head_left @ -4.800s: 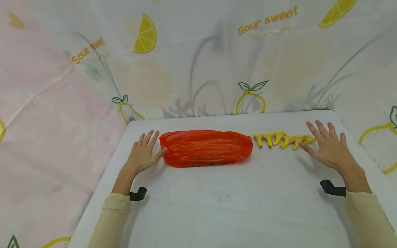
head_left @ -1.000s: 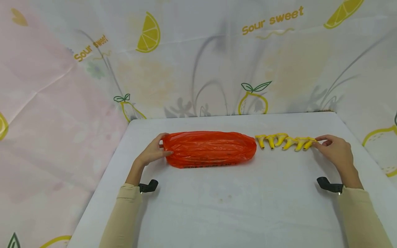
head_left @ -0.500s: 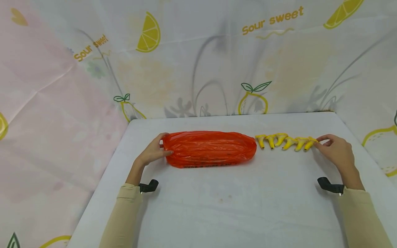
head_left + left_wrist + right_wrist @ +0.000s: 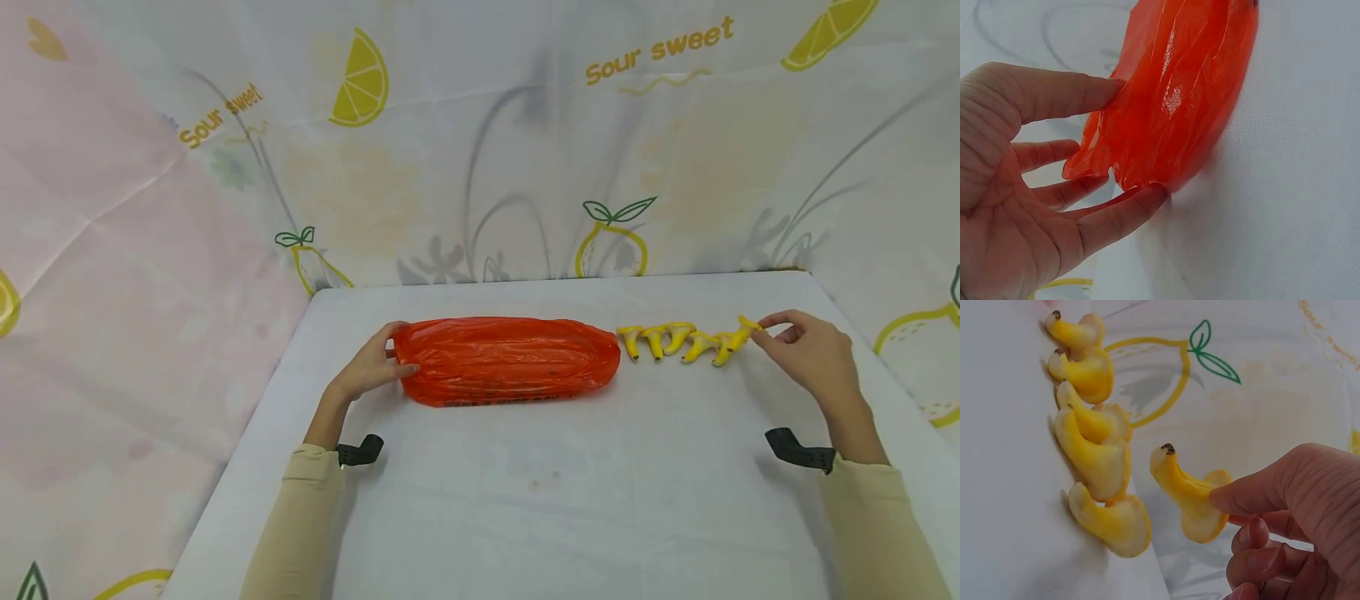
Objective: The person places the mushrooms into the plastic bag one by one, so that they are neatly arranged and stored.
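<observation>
My left hand holds the left end of a crinkled red plastic bag, which lies long and flat on the white table. In the left wrist view, the thumb and fingers sit on either side of the red plastic bag. My right hand pinches one yellow mushroom between thumb and fingers. The right wrist view shows this mushroom lifted off the table, its dark-tipped stem pointing away from the hand. Several more yellow mushrooms lie in a row beside it.
The white table ends at a back edge against a hanging cloth printed with lemons and lettering. The mushroom row starts just right of the bag. A black wrist mount sits below the left hand, another wrist mount below the right.
From hovering flat, both hands moved in: the left took the bag's end, the right took the rightmost mushroom. In the last half second the right hand raised that mushroom; the left stayed still.
</observation>
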Tool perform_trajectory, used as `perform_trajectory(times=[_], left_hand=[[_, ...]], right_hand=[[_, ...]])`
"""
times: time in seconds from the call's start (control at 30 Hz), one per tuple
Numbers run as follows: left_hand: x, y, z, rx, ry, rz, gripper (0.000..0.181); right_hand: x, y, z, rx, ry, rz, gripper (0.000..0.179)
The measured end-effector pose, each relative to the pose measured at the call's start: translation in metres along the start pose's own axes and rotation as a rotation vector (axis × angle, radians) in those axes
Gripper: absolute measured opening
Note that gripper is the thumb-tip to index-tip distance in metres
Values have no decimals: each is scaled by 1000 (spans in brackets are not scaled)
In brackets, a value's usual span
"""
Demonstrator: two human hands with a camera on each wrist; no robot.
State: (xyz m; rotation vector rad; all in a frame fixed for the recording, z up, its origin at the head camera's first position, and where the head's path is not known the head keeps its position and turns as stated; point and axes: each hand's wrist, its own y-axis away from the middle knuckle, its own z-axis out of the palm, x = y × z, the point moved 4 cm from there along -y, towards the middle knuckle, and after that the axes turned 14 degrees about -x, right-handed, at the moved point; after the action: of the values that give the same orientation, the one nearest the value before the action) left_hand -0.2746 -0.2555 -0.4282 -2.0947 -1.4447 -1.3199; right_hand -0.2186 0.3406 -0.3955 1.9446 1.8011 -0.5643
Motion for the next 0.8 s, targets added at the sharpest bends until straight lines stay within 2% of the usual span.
perform_trajectory(times=[0.17, 0.37, 0.47, 0.53, 0.8], left_hand=[[2, 1, 0, 0, 15, 4, 77], [4, 1, 1, -3, 21, 19, 79], [13, 5, 2, -8, 23, 7, 77], [13, 5, 2, -11, 17, 11, 77], [41, 19, 3, -26, 36, 30, 74]], right_hand=[[-17, 1, 0, -16, -34, -28, 38], [-37, 2, 2, -20, -73, -102, 34], [-44, 0, 5, -34, -88, -129, 33], [-48, -1, 7, -45, -99, -148, 33], [-70, -11, 20, -98, -128, -190, 33]])
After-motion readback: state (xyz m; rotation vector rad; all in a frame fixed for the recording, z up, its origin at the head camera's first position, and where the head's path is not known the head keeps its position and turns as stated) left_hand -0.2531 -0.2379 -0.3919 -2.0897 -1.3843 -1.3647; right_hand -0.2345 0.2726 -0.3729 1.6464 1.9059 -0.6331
